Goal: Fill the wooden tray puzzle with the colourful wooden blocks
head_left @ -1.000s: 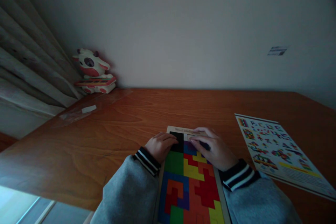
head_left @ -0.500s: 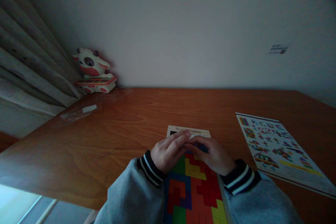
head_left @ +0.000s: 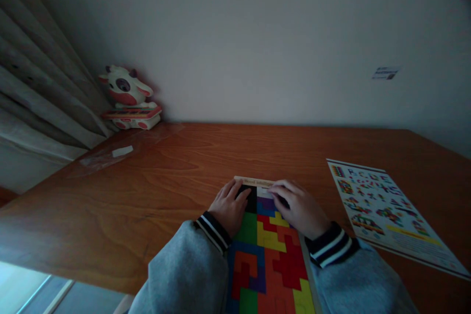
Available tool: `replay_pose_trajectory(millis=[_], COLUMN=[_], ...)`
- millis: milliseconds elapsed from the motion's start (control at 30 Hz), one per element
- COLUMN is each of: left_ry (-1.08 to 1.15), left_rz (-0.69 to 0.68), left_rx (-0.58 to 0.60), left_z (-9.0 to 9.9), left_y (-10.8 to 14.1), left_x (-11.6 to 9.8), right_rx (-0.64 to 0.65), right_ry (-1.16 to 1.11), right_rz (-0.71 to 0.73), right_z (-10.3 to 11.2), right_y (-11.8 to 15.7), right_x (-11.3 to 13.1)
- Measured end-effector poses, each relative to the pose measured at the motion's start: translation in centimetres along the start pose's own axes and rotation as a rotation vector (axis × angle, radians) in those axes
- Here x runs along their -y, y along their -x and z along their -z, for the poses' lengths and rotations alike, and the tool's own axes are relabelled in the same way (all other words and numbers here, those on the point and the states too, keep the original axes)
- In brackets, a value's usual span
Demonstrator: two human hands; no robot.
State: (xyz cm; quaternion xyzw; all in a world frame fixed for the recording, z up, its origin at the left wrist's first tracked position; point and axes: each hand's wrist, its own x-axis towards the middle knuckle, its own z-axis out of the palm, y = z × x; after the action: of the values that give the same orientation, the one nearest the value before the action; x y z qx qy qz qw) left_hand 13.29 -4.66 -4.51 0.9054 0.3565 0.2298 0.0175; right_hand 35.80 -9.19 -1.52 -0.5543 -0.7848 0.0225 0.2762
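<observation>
A puzzle board (head_left: 253, 182) with a pale wooden rim lies in front of me, filled with flat blocky pieces in several colours. Near its top left is a black area (head_left: 251, 200), with a white patch beside it and a purple piece (head_left: 265, 204) just below. My left hand (head_left: 230, 208) rests at the upper left edge, fingers apart and holding nothing. Over the upper right part, my right hand (head_left: 300, 210) has its fingers bent and the tips drawn together near the white patch. Whatever those fingertips hold, if anything, is hidden.
To the right on the wooden table (head_left: 176, 171) lies a printed sheet (head_left: 390, 211) with coloured figures. A toy cow with a keyboard (head_left: 130, 98) stands at the back left, beside a curtain (head_left: 40, 73). Clear plastic wrap (head_left: 106, 158) lies nearer the left edge.
My hands have moved apart from where they overlapped at the board's top. The left has shifted left and its fingers have spread; the black area and purple piece now show.
</observation>
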Motion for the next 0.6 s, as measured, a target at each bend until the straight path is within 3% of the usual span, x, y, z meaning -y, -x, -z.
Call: replay_pose_trajectory(millis=[400, 600], left_ry=[-0.008, 0.027], left_rz=[-0.071, -0.025], left_rx=[-0.017, -0.022], left_z=[-0.2, 0.0], left_y=[0.2, 0.1], left_x=[0.7, 0.6], right_rx=[0.034, -0.058], right_ry=[0.122, 0.053], right_rz=[-0.016, -0.055], right_z=[-0.1, -1.4], right_y=[0.5, 1.0], right_x=[0.1, -0.5])
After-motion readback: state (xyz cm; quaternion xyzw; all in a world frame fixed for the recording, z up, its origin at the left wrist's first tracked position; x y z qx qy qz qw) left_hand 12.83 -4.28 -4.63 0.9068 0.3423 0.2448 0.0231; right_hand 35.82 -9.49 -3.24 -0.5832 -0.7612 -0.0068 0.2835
